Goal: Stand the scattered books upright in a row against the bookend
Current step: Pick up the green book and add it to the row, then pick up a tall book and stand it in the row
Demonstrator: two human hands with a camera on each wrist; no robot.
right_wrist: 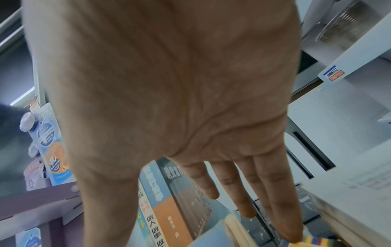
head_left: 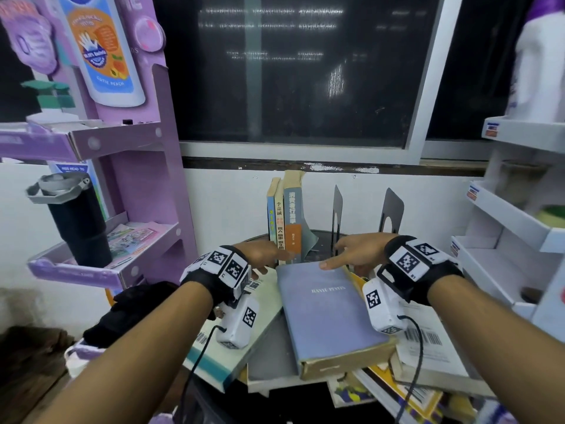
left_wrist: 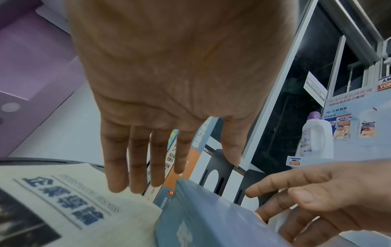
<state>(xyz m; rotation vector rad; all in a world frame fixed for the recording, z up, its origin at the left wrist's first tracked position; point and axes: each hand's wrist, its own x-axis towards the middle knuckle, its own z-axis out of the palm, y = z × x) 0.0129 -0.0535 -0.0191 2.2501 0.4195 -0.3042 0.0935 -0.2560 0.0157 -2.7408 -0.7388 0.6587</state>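
Three books (head_left: 284,215) stand upright in a row at the back of a small dark round table (head_left: 324,237); their spines (left_wrist: 196,157) (right_wrist: 169,213) show in both wrist views. To their right stand two black metal bookends (head_left: 337,209) (head_left: 393,206). A blue-grey book (head_left: 324,310) (left_wrist: 211,217) lies flat on other scattered books. My left hand (head_left: 275,255) (left_wrist: 175,167) reaches with straight fingers to the foot of the standing books. My right hand (head_left: 339,255) (right_wrist: 211,187) is flat, thumb on the blue-grey book's far edge, fingers stretched toward the near bookend (left_wrist: 215,165).
A white book with a teal edge (head_left: 232,341) lies at left, a barcoded white book (head_left: 428,341) at right, yellow ones beneath. A purple shelf with a black tumbler (head_left: 76,221) stands left, white shelves (head_left: 504,224) right, the wall close behind.
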